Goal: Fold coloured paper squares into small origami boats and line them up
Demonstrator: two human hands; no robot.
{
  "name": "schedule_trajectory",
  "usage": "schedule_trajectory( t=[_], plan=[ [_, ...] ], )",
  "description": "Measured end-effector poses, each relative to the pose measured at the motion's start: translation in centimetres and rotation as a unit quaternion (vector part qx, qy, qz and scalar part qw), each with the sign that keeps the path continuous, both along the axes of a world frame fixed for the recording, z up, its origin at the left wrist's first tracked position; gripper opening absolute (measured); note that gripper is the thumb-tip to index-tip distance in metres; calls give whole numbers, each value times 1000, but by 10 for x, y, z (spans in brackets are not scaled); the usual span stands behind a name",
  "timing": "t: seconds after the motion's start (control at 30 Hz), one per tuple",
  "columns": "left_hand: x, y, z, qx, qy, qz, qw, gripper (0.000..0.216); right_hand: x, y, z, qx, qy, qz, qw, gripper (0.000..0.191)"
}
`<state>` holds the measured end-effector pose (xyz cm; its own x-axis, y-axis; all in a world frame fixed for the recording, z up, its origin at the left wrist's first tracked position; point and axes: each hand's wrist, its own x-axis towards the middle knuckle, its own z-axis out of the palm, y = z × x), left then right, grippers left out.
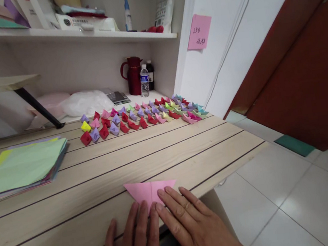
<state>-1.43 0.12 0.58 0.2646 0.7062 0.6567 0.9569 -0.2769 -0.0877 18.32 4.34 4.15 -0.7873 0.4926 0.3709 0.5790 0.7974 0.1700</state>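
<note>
A pink sheet of origami paper (141, 189), folded into a triangle with a crease down its middle, lies on the wooden table (98, 176) near the front edge. My left hand (137, 239) touches its lower left part with the fingertips, fingers stretched out. Flat across the right half of the paper rest the fingers of my right hand (191, 220), also extended. The lower tip of the triangle is hidden under both hands. Neither hand grips anything.
Rows of small folded paper boats (133, 124) in many colours stand along the table's back. To the left lies a stack of coloured paper (24, 165). Behind are a red jug (134, 76), a water bottle (144, 81) and a plastic bag (87, 103). The table's edge runs along the right.
</note>
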Motion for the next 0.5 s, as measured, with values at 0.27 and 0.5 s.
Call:
schedule_trajectory(
  t=[0.27,0.5],
  plan=[
    [0,-1,2,-7,3,1,1000,58,8,2,5,-96,7,0,995,71],
    [2,-2,2,-5,10,4,1000,54,34,22,5,-68,31,-113,991,72]
  ],
)
